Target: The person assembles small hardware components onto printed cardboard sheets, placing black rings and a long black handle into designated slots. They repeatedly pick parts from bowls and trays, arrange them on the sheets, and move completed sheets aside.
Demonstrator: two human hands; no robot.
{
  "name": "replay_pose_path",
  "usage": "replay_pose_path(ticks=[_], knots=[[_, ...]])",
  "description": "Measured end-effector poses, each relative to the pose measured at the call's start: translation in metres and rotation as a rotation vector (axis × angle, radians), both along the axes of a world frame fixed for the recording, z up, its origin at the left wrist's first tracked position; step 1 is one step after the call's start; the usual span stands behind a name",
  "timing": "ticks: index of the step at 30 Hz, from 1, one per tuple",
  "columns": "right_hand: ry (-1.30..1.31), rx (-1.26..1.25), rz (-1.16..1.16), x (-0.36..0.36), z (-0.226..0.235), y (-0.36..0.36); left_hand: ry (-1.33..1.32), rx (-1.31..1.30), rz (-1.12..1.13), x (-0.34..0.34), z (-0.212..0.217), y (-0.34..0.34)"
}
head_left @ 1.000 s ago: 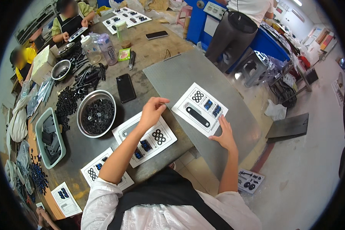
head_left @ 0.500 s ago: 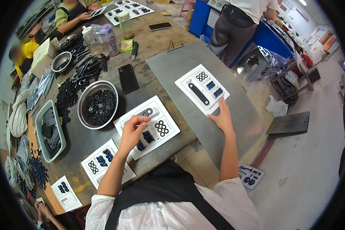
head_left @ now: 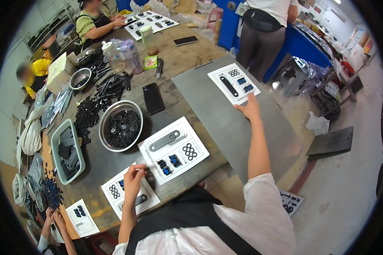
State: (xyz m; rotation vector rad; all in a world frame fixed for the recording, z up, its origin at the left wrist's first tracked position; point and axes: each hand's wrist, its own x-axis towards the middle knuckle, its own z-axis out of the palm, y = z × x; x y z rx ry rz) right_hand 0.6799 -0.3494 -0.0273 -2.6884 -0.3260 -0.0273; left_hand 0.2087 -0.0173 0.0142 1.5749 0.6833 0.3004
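since a moment ago our left hand [head_left: 133, 175] has dropped from the middle card [head_left: 173, 149] to the nearest card [head_left: 130, 196], fingers pinched at its top edge. our right hand [head_left: 250, 109] stays flat and open, touching the far card [head_left: 234, 83] on the grey metal sheet [head_left: 225, 127].

The person's left hand [head_left: 133, 177] rests with bent fingers on the top edge of a white card [head_left: 130, 196] printed with part outlines, near the front of the wooden table [head_left: 178, 55]. Just beside it lies a larger card [head_left: 173, 149] carrying a grey bar, black rings and blue clips. The right hand [head_left: 250, 109] reaches far out and touches the lower edge of a third card [head_left: 234, 83] on a grey metal sheet [head_left: 225, 123]. A steel bowl [head_left: 120, 126] of black parts and a black phone [head_left: 153, 98] sit behind.
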Motion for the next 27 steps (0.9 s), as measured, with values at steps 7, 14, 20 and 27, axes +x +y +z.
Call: replay_pose_path(ticks=[7, 14, 20, 27], knots=[[-0.021, -0.015, 0.013, 0.050, -0.007, 0.011, -0.035, -0.005, 0.087, -0.018, 0.005, 0.016], [0.022, -0.033, 0.035, 0.073, -0.007, 0.013, -0.027, -0.005, 0.076, 0.000, 0.015, 0.008], [0.022, -0.016, 0.045, 0.071, -0.004, 0.013, -0.003, 0.006, 0.060, 0.006, 0.011, 0.004], [0.015, -0.032, 0.023, 0.062, -0.001, 0.010, -0.030, -0.030, 0.016, 0.015, 0.008, 0.002]])
